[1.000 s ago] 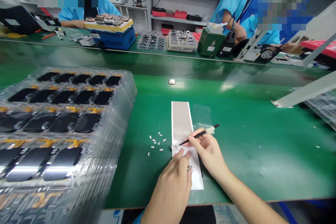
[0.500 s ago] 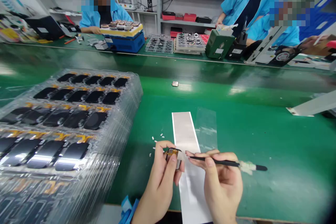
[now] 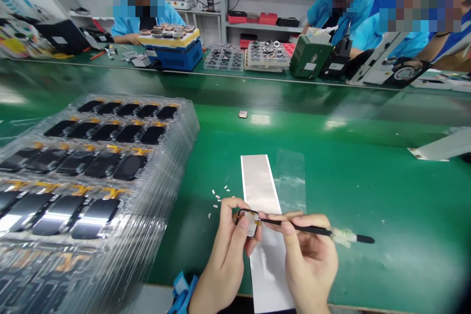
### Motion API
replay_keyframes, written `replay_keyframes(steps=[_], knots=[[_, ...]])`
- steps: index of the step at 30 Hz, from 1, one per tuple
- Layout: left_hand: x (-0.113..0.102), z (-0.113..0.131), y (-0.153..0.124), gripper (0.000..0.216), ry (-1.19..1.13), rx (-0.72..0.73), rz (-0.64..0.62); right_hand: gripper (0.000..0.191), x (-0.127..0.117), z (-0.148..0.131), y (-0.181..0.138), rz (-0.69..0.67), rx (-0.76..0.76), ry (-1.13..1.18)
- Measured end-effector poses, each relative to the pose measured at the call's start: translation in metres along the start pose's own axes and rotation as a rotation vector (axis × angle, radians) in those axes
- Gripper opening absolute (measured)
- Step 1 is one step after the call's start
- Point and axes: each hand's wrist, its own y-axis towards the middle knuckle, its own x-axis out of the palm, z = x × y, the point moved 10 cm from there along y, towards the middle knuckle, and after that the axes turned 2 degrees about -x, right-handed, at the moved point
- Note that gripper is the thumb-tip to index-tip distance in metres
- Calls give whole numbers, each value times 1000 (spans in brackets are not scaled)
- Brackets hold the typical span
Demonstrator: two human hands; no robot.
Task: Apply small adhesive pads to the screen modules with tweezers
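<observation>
My left hand (image 3: 230, 260) is closed round a small watch screen (image 3: 252, 229), its thumb on the silvery back and an orange flex strip showing at the edge. Black tweezers (image 3: 312, 229), wrapped with pale tape near the rear end, lie in the closed fingers of my right hand (image 3: 312, 260). Their tip meets the right edge of the screen by the flex strip; whether it grips anything is too small to tell. Under both hands runs a long white-edged sheet (image 3: 259, 181). Tiny white bits (image 3: 215, 198) are scattered left of it.
Stacked clear trays (image 3: 165, 176) of several black watch screens fill the left side. A clear film (image 3: 290, 176) lies beside the sheet, and a small metallic part (image 3: 243, 114) farther back. Across the bench, people in blue sit behind a blue box (image 3: 176, 56) and a green box (image 3: 309, 56).
The watch screen has turned so more of its silvery back shows. The tweezers' tip has come left against its edge. At the back right, a person has bent down lower.
</observation>
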Motion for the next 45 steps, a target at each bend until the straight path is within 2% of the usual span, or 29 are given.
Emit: replay_keyframes(steps=[12,17,21,24,28,32,35,37,40,42,45], knots=[[2,5,-1,24,15,21,15,12,3,-14,5,54,-71,16],[-2,5,-3,24,42,42,76,12,2,-17,5,69,-81,15],[-10,3,-3,27,25,31,148,13,5,-11,4,25,-51,74],[-14,-1,0,27,46,30,149,14,5,-4,2,16,-18,128],[-14,-3,3,25,119,45,113,11,-4,2,4,31,51,151],[-6,-8,3,21,211,9,32,13,-31,8,8,37,146,56],[2,-13,0,19,244,-38,-37,12,-47,18,4,-10,214,-47],[5,-10,-2,19,261,-37,-52,9,-45,25,-2,-67,239,-86],[11,-5,-7,22,304,-33,-71,8,-28,33,-8,-146,238,-62],[13,-2,-10,23,379,-30,-77,9,-23,35,-7,-130,229,-31],[8,-3,-11,19,547,-41,-90,15,-36,41,-1,-42,250,-37]])
